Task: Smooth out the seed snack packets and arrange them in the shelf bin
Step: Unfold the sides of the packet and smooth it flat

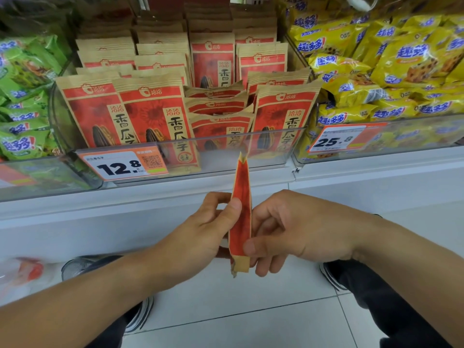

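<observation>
While we crouched before the shelf, we held one seed packet (240, 214) edge-on between our two hands, in front of and below the clear shelf bin (175, 156), apart from it. Our left hand (208, 227) had its grip closed on the packet, the thumb pressed on the red side panel and the fingers curled behind it. Our right hand (288, 229) gripped it too, the thumb laid across the lower part of the red panel and the fingers curled on the far side. The packet stood nearly upright, its pointed brown top seam toward the bin and its brown bottom seam hanging below our hands. In the bin the other seed packets (150, 116) stood upright in rows, red fronts facing us; those of the middle column (218, 109) sat lower and leaned, their tops bent. A price tag (123, 165) reading 12.8 was fixed on the bin's front wall at the left. Green snack bags (22, 79) filled the bin to the left, yellow snack bags (391, 66) the bin to the right, which bore a tag (339, 139) reading 25.8. Below lay the white tiled floor (238, 310) and our dark shoes (140, 312)
</observation>
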The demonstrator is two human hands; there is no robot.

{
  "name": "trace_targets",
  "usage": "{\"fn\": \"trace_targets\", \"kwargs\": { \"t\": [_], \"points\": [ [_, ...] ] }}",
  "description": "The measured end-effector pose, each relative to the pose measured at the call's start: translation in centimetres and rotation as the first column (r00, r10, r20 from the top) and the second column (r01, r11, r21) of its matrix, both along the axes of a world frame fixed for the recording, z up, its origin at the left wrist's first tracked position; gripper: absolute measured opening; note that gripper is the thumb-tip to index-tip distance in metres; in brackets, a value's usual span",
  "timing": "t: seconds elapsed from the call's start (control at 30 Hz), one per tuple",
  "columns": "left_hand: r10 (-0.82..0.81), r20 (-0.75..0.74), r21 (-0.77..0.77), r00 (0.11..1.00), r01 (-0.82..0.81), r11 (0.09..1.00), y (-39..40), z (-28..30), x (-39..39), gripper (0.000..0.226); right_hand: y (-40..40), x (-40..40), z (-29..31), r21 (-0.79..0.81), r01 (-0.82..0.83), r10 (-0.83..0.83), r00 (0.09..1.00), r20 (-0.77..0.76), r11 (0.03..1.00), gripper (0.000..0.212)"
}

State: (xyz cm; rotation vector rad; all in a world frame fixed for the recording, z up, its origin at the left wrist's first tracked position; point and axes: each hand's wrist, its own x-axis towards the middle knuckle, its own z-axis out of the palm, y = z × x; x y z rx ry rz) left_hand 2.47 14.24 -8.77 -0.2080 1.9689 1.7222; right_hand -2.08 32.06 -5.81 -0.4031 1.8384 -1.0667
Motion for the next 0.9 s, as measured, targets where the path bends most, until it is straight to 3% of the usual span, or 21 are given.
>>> {"fn": "trace_targets", "kwargs": {
  "t": [0.13,0.23,0.33,0.47,0.63,0.77,0.9],
  "points": [
    [-0.042,0.047,0.071,0.998,0.039,0.997,-0.2,0.2,0.0,0.059,-0.5,0.5,-0.5,-0.012,-0.053,0.052,0.995,-0.082,0.999,0.019],
    [-0.089,-0.027,0.074,0.996,0.090,0.993,0.2,0.3,0.2,0.055,-0.8,0.7,-0.8,-0.023,-0.076,0.073,0.990,-0.118,0.997,0.020],
    [0.018,-0.052,0.036,0.999,-0.016,0.999,0.4,-0.2,0.2,0.041,-0.7,0.4,-0.8,-0.008,-0.072,0.070,0.990,-0.122,0.997,0.016],
    [0.078,-0.088,-0.079,0.993,-0.085,0.993,-0.1,-1.0,0.0,0.027,-0.1,-0.3,-0.7,0.145,0.002,0.031,0.973,-0.228,0.989,0.019],
    [0.064,-0.058,-0.060,0.996,-0.068,0.996,-0.4,-0.8,-0.1,0.029,0.8,-1.6,-0.4,0.358,0.159,-0.006,0.919,-0.393,0.920,0.032],
    [0.052,0.004,-0.030,0.999,-0.051,0.998,-0.7,-0.6,-0.4,0.023,1.1,-2.0,-0.3,0.159,0.406,-0.334,0.877,-0.346,0.900,0.020],
    [0.078,0.056,0.018,0.995,-0.079,0.997,-0.9,-0.2,-0.7,0.026,1.0,-2.0,-0.2,-0.039,0.551,-0.540,0.796,-0.273,0.833,0.031]
  ]
}}
